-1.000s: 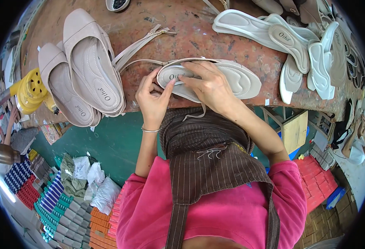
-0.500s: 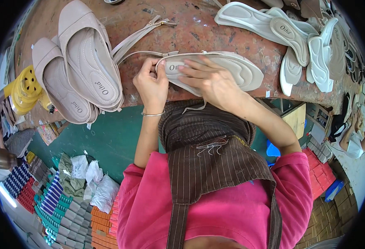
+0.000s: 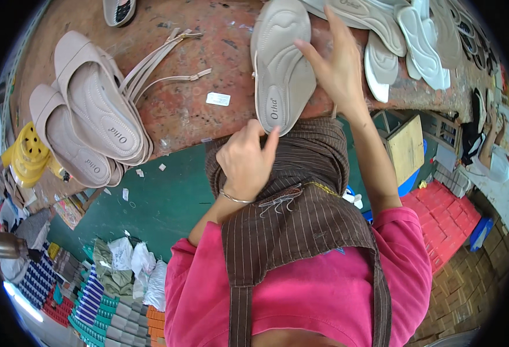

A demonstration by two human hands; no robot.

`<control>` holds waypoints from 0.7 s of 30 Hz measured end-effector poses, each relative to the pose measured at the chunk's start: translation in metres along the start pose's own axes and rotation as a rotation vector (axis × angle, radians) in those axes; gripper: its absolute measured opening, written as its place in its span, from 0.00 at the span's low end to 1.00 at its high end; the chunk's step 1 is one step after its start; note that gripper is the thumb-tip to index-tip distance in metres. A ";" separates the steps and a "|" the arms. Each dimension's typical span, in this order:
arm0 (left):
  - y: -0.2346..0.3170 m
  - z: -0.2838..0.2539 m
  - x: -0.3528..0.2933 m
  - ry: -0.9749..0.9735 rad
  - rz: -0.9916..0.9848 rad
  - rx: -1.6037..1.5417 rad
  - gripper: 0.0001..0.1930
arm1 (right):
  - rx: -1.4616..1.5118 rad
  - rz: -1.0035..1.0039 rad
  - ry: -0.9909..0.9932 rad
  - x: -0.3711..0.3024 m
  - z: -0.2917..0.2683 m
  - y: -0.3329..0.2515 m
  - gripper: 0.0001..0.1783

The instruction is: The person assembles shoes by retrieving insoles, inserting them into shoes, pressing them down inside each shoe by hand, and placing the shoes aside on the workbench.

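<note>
While left hand [image 3: 244, 159] pinches beige insole [image 3: 281, 63] heel, right hand [image 3: 336, 63] fingers spread flat on it, small white rect. label [image 3: 218, 99] on workbench [image 3: 179, 115] nearby.

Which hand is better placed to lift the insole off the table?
Right. The right hand already lies on the insole with its fingers spread along the edge. The left hand is curled below it, only its thumb near the heel.

The beige insole [image 3: 281, 63], which lay crosswise along the desk [image 3: 179, 110] edge a moment ago, now stands lengthwise, heel end toward the person. The right hand [image 3: 335, 66] has shifted from on top of it to its right edge, fingers spread. The left hand [image 3: 244, 162] has drawn back off the desk, its thumb at the insole's heel end.
</note>
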State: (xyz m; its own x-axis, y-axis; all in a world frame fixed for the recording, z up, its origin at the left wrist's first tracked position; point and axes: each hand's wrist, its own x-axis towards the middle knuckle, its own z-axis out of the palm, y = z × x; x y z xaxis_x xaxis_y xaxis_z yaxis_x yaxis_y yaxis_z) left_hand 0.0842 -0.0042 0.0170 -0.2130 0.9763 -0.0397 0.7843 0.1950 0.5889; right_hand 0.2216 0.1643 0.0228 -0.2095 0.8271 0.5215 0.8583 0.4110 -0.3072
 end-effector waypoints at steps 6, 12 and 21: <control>0.020 0.020 0.007 -0.105 0.360 0.144 0.35 | 0.913 0.446 -0.504 0.005 -0.022 0.010 0.12; 0.000 0.042 0.004 -0.254 0.382 0.071 0.29 | 0.357 -0.022 -0.608 -0.075 -0.050 -0.037 0.22; -0.001 0.038 0.005 -0.214 0.422 0.274 0.25 | 0.019 -0.103 -0.589 -0.024 0.019 -0.032 0.27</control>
State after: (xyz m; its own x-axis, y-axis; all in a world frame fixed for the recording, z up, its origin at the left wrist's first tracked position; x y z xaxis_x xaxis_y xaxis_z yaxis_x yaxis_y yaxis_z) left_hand 0.1043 0.0040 -0.0140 0.2535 0.9670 -0.0258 0.9054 -0.2279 0.3582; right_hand 0.1906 0.1387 0.0053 -0.5203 0.8537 0.0220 0.8125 0.5027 -0.2952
